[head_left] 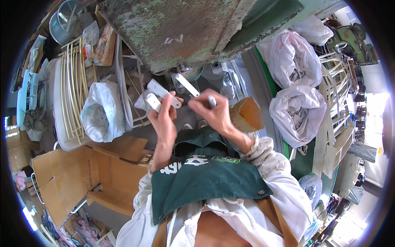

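Note:
My left hand (pixel 163 123) is closed round two white flat pieces with small holes. The longer white piece (pixel 158 89) slants up and away from the fingers, and a shorter rounded white piece (pixel 152 101) sticks out beside the thumb. My right hand (pixel 214 111) is closed, with a narrow white strip (pixel 187 85) reaching from its fingertips toward the far left; a hole shows at the strip's near end. A pale rounded tip (pixel 212 101) pokes up between the right hand's fingers; its other end is hidden. The two hands are apart, above my lap.
A worn green metal machine (pixel 164 33) overhangs the far side. White sacks (pixel 103 111) stand at left, and more sacks (pixel 298 113) of white pieces at right. An open cardboard box (pixel 66 177) is near left. A brown carton (pixel 247 115) sits beside my right wrist.

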Motion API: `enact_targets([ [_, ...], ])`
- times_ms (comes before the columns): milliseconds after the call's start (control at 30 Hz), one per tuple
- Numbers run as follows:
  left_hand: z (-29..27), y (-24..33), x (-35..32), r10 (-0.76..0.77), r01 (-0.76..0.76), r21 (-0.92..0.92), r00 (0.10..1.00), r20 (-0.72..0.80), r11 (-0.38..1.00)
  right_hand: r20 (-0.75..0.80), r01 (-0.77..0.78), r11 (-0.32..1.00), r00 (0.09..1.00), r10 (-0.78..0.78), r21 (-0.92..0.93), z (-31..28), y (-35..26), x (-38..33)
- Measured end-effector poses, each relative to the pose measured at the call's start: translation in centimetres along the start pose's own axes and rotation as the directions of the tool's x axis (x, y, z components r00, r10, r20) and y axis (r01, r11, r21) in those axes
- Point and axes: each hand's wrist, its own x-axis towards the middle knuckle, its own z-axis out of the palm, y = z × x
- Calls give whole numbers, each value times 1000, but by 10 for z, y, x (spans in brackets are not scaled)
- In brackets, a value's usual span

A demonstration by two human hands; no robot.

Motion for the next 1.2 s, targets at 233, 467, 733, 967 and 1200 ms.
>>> enact_targets([
  [233, -4, 5, 40, -68, 17, 174, 954, 291, 985, 219, -156, 959, 953, 209, -235, -5, 18, 51],
  [467, -12, 2, 39, -182, 139, 230, 967, 177, 963, 306, -329, 943, 893, 329, -55, -10, 6, 49],
  [733, -20, 5, 39, -137, 114, 170, 982, 127, 979, 367, -347, 938, 873, 321, 5, -17, 3, 52],
  [967, -19, 7, 38, -143, 126, 139, 982, 120, 982, 377, -329, 944, 877, 297, 24, -15, 13, 53],
  [1200, -29, 18, 39, -127, 92, 166, 968, 216, 982, 279, -155, 973, 955, 103, 173, -24, 2, 51],
])
